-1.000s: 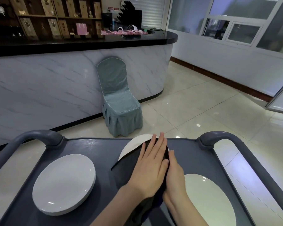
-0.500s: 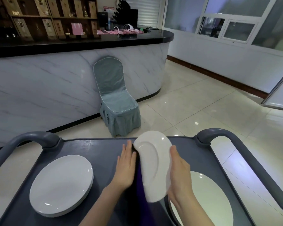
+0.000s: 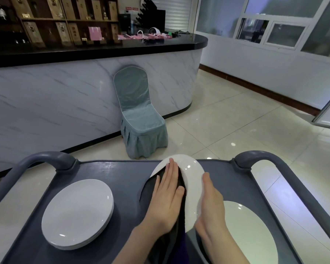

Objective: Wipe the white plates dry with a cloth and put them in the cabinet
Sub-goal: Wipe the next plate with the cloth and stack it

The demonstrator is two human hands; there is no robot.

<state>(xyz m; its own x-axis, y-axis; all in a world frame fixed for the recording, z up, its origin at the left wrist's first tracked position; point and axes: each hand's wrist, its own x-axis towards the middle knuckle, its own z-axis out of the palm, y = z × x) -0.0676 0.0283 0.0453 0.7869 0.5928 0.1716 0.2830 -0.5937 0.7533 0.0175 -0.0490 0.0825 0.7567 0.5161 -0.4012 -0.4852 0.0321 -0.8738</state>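
I hold a white plate (image 3: 192, 174) tilted up above the dark grey cart top (image 3: 112, 172), in the middle of the view. My left hand (image 3: 166, 199) lies flat with straight fingers and presses a dark cloth (image 3: 151, 189) against the plate's left half. The cloth hangs down below my left wrist. My right hand (image 3: 211, 204) grips the plate's right rim, thumb on the near face, fingers hidden behind it. A stack of white plates (image 3: 77, 212) rests on the cart at the left. Another white plate (image 3: 251, 231) lies at the right, partly behind my right forearm.
Curved grey cart handles rise at the far left corner (image 3: 46, 159) and the far right corner (image 3: 263, 159). Beyond the cart a grey-covered chair (image 3: 139, 119) stands against a marble-fronted counter (image 3: 55, 103). Tiled floor (image 3: 236, 126) stretches to the right.
Half a second ago the plate stood more on edge, with my left hand and the cloth to its left. Now the plate leans back and my left hand presses the cloth onto its near face.
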